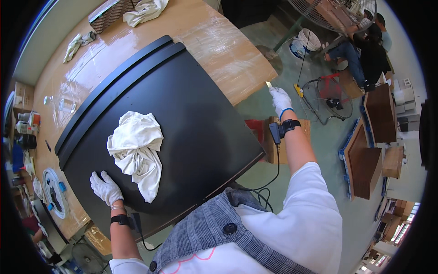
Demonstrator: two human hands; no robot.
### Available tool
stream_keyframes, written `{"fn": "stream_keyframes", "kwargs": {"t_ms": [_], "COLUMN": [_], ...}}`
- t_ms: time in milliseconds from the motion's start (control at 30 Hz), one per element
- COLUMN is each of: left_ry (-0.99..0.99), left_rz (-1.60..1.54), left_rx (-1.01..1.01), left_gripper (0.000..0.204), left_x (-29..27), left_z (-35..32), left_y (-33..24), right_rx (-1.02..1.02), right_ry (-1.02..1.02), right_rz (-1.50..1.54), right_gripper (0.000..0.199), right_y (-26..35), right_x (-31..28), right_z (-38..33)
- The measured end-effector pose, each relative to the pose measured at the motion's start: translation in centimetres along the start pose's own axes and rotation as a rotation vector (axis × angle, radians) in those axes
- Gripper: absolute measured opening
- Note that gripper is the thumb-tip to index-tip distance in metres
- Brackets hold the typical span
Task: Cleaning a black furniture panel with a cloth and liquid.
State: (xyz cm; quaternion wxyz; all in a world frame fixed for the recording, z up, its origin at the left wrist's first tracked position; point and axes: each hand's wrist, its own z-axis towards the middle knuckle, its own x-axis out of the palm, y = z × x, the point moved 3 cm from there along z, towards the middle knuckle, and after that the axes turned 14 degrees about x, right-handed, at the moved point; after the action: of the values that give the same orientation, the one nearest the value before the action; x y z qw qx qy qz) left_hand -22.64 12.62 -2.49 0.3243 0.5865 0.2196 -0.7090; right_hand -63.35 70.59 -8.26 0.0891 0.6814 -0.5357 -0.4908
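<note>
A large black panel [191, 118] with a curved, stepped far edge lies on the work table. On it rests a crumpled white cloth [139, 141]. My left hand [106, 188], in a white knit glove, lies on the panel with fingers stretched, just below and left of the cloth. Out past the panel's right side, my right hand [281, 101] is raised in a white glove, its fingers closed on a small pale-yellow piece [268, 84]. That piece is too small for me to tell its kind.
The table [228, 50] bears a plastic film, gloves [78, 45] and another cloth [145, 11]. A round white tray [55, 194] sits at left. Rightward are a fan [335, 98], a bucket [305, 43], a cardboard box [292, 141], brown panels [362, 164] and seated people.
</note>
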Motion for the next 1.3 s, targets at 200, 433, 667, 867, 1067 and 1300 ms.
{"fn": "stream_keyframes", "kwargs": {"t_ms": [200, 433, 667, 867, 1067, 1300], "left_ry": [0.001, -0.015, -0.081, -0.091, -0.027, -0.055], "left_rz": [-0.023, -0.02, 0.013, 0.014, -0.011, 0.015], "left_rx": [0.007, 0.006, 0.053, 0.049, 0.016, 0.004], "left_gripper": [0.052, 0.052, 0.05, 0.049, 0.051, 0.05], "left_x": [0.5, 0.3, 1.0, 0.8, 0.7, 0.9], "left_z": [-0.2, 0.0, 0.2, -0.3, -0.1, -0.6], "left_y": [0.4, 0.3, -0.1, 1.8, 0.6, 0.6], "right_rx": [-0.12, 0.073, 0.045, 0.075, -0.067, 0.069], "right_ry": [-0.235, 0.319, 0.356, 0.391, -0.106, 0.38], "right_rz": [-0.649, 0.412, 0.466, 0.27, -0.399, 0.145], "right_gripper": [0.024, 0.013, 0.011, 0.013, 0.027, 0.019], "right_y": [-3.6, -1.4, 0.2, -0.3, 0.3, 2.1], "right_x": [-1.6, -2.8, -1.9, 0.8, -2.4, 0.5], "right_z": [4.4, 0.2, 0.2, 0.7, 0.8, -1.1]}}
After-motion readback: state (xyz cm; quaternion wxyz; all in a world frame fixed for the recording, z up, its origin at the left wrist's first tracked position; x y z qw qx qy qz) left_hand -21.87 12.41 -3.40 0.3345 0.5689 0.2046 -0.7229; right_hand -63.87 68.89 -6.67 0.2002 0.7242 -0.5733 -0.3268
